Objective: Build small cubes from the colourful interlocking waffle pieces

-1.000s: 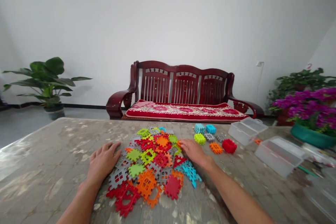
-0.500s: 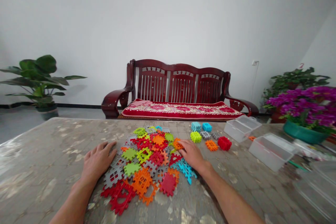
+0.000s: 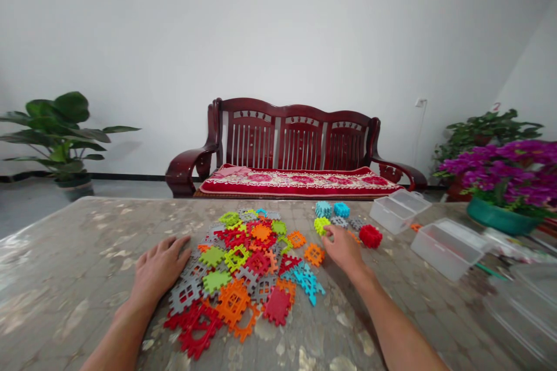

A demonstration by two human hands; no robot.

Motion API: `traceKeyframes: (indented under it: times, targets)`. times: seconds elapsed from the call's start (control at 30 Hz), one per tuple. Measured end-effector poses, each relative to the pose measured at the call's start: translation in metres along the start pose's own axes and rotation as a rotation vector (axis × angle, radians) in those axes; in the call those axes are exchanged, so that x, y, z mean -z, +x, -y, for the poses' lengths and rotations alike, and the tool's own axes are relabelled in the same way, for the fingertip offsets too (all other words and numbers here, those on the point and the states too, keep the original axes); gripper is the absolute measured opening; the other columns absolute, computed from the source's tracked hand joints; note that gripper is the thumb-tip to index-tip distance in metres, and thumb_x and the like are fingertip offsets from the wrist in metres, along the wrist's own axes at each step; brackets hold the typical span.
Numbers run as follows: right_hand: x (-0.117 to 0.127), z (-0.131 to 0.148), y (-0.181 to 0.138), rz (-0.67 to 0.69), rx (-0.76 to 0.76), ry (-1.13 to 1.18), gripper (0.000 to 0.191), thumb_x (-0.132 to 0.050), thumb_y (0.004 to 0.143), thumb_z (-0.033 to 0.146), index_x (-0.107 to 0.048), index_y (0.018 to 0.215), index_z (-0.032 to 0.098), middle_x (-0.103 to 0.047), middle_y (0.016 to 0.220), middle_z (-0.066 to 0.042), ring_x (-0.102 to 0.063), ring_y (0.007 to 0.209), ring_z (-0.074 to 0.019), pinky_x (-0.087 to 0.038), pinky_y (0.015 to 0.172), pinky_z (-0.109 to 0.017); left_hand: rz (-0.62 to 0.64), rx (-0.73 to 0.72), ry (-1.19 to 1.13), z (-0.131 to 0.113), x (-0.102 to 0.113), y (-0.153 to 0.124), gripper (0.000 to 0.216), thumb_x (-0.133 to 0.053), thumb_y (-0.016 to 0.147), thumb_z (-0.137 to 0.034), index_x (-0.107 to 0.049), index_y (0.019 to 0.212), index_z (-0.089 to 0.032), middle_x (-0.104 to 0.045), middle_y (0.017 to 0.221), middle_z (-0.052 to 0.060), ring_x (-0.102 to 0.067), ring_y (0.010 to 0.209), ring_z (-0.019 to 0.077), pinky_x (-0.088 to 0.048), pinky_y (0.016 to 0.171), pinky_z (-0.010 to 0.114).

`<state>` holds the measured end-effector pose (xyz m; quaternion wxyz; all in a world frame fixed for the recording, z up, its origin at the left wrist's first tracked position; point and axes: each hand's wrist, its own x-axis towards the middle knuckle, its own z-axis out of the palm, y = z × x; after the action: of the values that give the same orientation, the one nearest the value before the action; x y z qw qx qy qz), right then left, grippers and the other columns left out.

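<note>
A loose pile of toothed plastic building tiles point(image 3: 237, 258) in red, orange, green, grey and blue lies in the middle of the table. My left hand point(image 3: 162, 261) rests flat at the pile's left edge, fingers loosely spread, holding nothing. To the right of the pile, my right hand point(image 3: 343, 248) reaches over the table. Its fingertips are beside a lime green stack of tiles point(image 3: 321, 225), and thumb and index look apart. An orange tile point(image 3: 314, 254) lies just left of this hand. Behind the hand, a stack of orange tiles is mostly hidden.
Small stacks stand at the back right: blue tiles point(image 3: 342, 209), grey tiles point(image 3: 339, 221) and red tiles point(image 3: 371, 236). Clear plastic boxes point(image 3: 450, 249) sit farther right, near a teal flower bowl point(image 3: 500, 218). A wooden bench point(image 3: 300, 139) stands beyond the table point(image 3: 100, 232).
My right hand has moved right, from an orange tile at the pile's edge to beside the lime stack. Two orange tiles now show where it was. My left hand stays put.
</note>
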<state>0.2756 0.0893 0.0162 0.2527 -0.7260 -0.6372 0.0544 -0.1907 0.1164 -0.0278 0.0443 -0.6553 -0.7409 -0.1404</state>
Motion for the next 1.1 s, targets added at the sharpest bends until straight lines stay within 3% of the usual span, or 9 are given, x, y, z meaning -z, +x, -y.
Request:
traceKeyframes:
  times: [0.1, 0.23, 0.47, 0.8, 1.1]
  targets:
    - [0.003, -0.005, 0.005, -0.105, -0.046, -0.078, 0.045, -0.055, 0.083, 0.019, -0.062, 0.127, 0.02, -0.07, 0.123, -0.01, -0.065, 0.11, -0.0221, -0.046, 0.094, -0.03, -0.001, -0.009, -0.002, -0.001, 0.002, -0.001, 0.054, -0.033, 0.094, -0.047, -0.061, 0.136, -0.026, -0.057, 0.141, 0.014, -0.054, 0.126, 0.0356, -0.037, 0.109, 0.052]
    - [-0.006, -0.006, 0.015, -0.133, -0.018, -0.132, 0.053, -0.055, 0.085, 0.022, -0.052, 0.138, 0.014, -0.066, 0.129, -0.016, -0.06, 0.121, -0.0266, -0.042, 0.101, -0.033, -0.01, 0.002, -0.005, -0.003, 0.004, -0.002, 0.052, -0.035, 0.094, -0.046, -0.062, 0.134, -0.028, -0.059, 0.14, 0.013, -0.055, 0.125, 0.0343, -0.039, 0.108, 0.052]
    - [-0.01, -0.004, 0.031, -0.048, -0.079, -0.209, 0.042, -0.039, 0.096, 0.027, -0.057, 0.13, 0.01, -0.071, 0.117, -0.019, -0.064, 0.114, -0.0268, -0.043, 0.095, -0.032, -0.005, 0.001, 0.016, -0.003, 0.004, -0.003, 0.051, -0.034, 0.095, -0.045, -0.061, 0.135, -0.029, -0.058, 0.141, 0.011, -0.054, 0.127, 0.0318, -0.037, 0.11, 0.05]
    - [-0.018, 0.005, 0.036, 0.002, -0.116, -0.263, 0.034, -0.041, 0.094, 0.02, -0.068, 0.112, 0.011, -0.074, 0.107, -0.019, -0.068, 0.103, -0.0265, -0.046, 0.088, -0.032, 0.02, 0.006, 0.021, -0.007, 0.01, -0.004, 0.052, -0.033, 0.096, -0.044, -0.061, 0.136, -0.027, -0.057, 0.141, 0.013, -0.054, 0.128, 0.0332, -0.038, 0.109, 0.051]
    - [-0.031, 0.025, 0.047, 0.006, -0.112, -0.242, 0.035, -0.04, 0.094, 0.019, -0.068, 0.113, 0.011, -0.074, 0.107, -0.02, -0.069, 0.101, -0.0277, -0.048, 0.086, -0.034, 0.022, 0.004, 0.027, -0.004, 0.005, -0.003, 0.052, -0.032, 0.096, -0.045, -0.06, 0.137, -0.027, -0.057, 0.142, 0.013, -0.054, 0.128, 0.0323, -0.037, 0.109, 0.05]
